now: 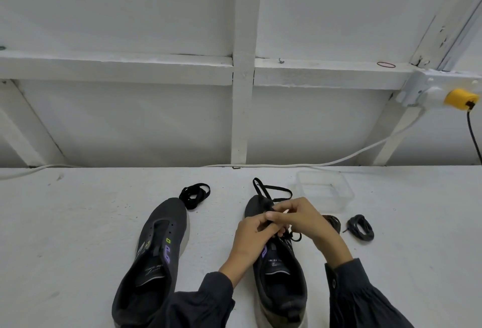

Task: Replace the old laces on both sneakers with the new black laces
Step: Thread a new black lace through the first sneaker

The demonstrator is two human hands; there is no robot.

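White painted tabletop [78, 223] fills the lower half of the frame, and behind it stands a white wall [117, 119] crossed by beams.

At lower centre our left hand [249, 236] and right hand [305, 219] meet, touching, above the front of the right sneaker [281, 283]. Both are closed on the black lace [264, 194]. The left thumb and forefinger pinch it, and the right hand's fingers curl round it just beside them. We cannot tell which eyelet the lace sits in, because the fingers hide it. From the grip the lace runs up the frame past the toe and lies in a loose loop on the table. A short knotted-looking piece shows under the right palm.

That sneaker points toward the wall, heel at the bottom edge. The left sneaker [159, 223] lies beside it, lower left of centre, apart from it and leaning slightly, with eyelet holes showing along its opening. Just past its toe we see a bundled black lace [194, 196].

Right of the hands, a brownish coiled lace [333, 220] sits partly behind the right wrist, and a dark coiled lace [361, 227] lies near it. Above them stands a clear plastic container [326, 192].

A white cable [339, 162] runs along the table's far edge, rising to a yellow plug [460, 99] at the right edge.
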